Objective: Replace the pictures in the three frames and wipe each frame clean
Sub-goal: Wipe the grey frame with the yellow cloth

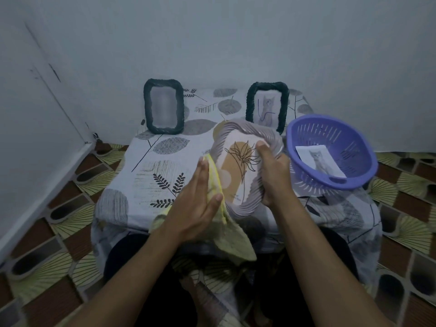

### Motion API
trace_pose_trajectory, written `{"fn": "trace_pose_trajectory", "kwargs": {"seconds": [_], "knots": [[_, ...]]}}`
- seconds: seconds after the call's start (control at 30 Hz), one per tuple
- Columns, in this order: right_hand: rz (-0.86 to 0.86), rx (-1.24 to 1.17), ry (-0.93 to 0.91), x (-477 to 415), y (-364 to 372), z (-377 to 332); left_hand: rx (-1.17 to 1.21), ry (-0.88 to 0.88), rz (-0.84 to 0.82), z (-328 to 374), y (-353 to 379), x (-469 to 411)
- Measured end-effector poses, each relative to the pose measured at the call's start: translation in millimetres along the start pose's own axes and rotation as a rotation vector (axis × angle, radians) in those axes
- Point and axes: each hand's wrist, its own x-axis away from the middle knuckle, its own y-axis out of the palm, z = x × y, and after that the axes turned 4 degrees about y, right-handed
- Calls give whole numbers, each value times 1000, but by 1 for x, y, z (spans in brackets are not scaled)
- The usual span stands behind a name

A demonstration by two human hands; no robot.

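Right hand point(273, 171) gripping lilac frame point(240, 166), left hand point(198, 197) pressing yellow cloth point(226, 239) against it

Dim, flat light with a cool blue-grey cast covers the whole view, tinting the pale painted wall point(236, 43). Shadows are soft. A weak one lies under the purple slotted plastic basket point(335, 135) on the leaf-printed cloth of the counter point(146, 175), and the space beneath the forearms point(151, 267) falls to near black. The glass of the dark rope-edged frame at back left point(163, 107) shows only a hazy blur. The lilac rope-edged frame point(236, 166) gripped by the right hand point(273, 171) looks slightly smeared along its rim. Wide-angle bending curves the patterned floor tiles point(47, 208) toward the edges.
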Motion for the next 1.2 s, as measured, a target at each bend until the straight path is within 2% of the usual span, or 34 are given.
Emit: {"fn": "trace_pose_trajectory", "kwargs": {"seconds": [0.17,0.27,0.4,0.53,0.67,0.87,0.93,1.07,1.2], "knots": [[-156,70,-46,9,16,17,-55,-4,169,12,-29,-37],[-170,54,-67,11,20,16,-62,-11,215,22,-39,-52],[-52,34,-101,3,17,1,-118,55,159,24,-26,-44],[51,-32,-48,-8,4,-6,-102,102,79,16,-5,-17],[10,-29,-27,-2,3,7,-99,72,74,10,-3,-21],[-101,86,-62,12,17,24,-134,-13,182,24,-27,-60],[-78,97,-97,8,17,19,-141,-8,184,26,-25,-58],[18,35,-82,-7,7,7,-170,54,80,21,-3,-30],[10,35,-53,-9,1,13,-105,92,55,4,8,-7]]}}
